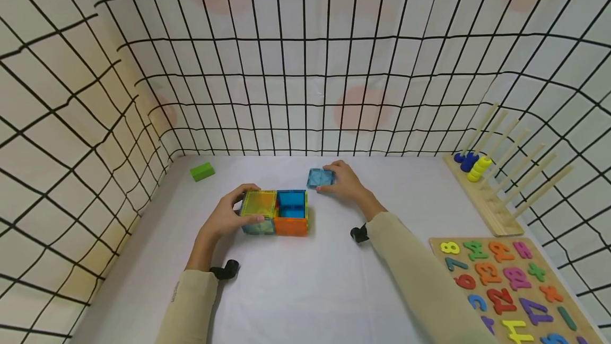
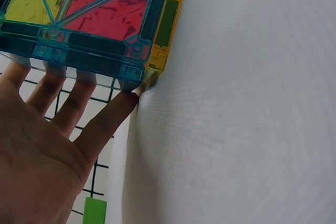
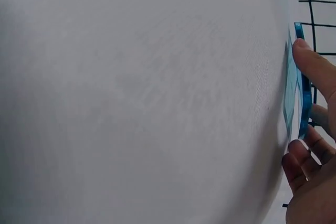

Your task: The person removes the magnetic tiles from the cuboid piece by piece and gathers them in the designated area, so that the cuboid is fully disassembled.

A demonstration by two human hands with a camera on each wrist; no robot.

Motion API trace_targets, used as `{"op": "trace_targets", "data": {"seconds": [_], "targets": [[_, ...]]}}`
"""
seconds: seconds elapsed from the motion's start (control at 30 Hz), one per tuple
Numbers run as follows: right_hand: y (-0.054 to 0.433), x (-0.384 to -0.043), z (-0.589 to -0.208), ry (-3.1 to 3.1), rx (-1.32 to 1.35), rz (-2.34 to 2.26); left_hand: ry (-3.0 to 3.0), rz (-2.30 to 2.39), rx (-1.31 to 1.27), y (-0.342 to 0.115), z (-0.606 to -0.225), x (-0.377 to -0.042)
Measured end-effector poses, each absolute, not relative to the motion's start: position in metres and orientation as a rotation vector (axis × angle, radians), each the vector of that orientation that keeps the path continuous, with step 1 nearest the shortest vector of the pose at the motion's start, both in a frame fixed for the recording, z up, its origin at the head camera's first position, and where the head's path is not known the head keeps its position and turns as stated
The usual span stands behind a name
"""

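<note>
A box built of see-through magnetic tiles (image 1: 292,227) stands on the white table, with a yellow tile (image 1: 258,203) over its left half and its right half uncovered. My left hand (image 1: 226,217) grips the box's left end, thumb along the front and fingers round the back. In the left wrist view, fingertips (image 2: 84,77) touch the blue-edged wall. Behind and right of the box, my right hand (image 1: 347,184) pinches a light blue magnetic tile (image 1: 320,177) by its right side. The right wrist view shows that tile (image 3: 305,98) edge-on between thumb and fingers, just off the cloth.
A green block (image 1: 202,172) lies at the back left. On the right stand a wooden peg board (image 1: 496,211) with blue and yellow beads and a number puzzle board (image 1: 436,246). Black grid netting (image 1: 305,73) over white cloth encloses the back and sides.
</note>
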State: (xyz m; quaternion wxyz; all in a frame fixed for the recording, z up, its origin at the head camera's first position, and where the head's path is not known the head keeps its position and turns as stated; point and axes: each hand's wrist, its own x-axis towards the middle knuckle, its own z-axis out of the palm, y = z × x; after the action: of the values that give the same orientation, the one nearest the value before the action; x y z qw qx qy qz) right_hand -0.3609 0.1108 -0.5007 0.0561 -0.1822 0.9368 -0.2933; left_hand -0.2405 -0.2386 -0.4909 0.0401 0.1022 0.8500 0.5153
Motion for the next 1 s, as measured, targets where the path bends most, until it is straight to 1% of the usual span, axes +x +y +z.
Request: {"op": "trace_targets", "data": {"seconds": [0.17,0.43,0.53,0.7,1.0], "targets": [[0.107,-0.36,-0.5,2.873,-0.533,-0.834,2.594,1.596,0.32,-0.236,-0.492,-0.24],[0.106,-0.364,-0.5,2.914,-0.415,-0.724,2.567,1.62,0.307,-0.229,-0.493,-0.241],[0.107,-0.365,-0.5,2.903,-0.427,-0.725,2.575,1.61,0.289,-0.228,-0.492,-0.242],[0.113,-0.362,-0.492,2.858,-0.468,-0.862,2.585,1.595,0.294,-0.229,-0.49,-0.242],[0.125,-0.346,-0.476,2.777,-0.584,-1.032,2.598,1.588,0.378,-0.24,-0.49,-0.239]]}}
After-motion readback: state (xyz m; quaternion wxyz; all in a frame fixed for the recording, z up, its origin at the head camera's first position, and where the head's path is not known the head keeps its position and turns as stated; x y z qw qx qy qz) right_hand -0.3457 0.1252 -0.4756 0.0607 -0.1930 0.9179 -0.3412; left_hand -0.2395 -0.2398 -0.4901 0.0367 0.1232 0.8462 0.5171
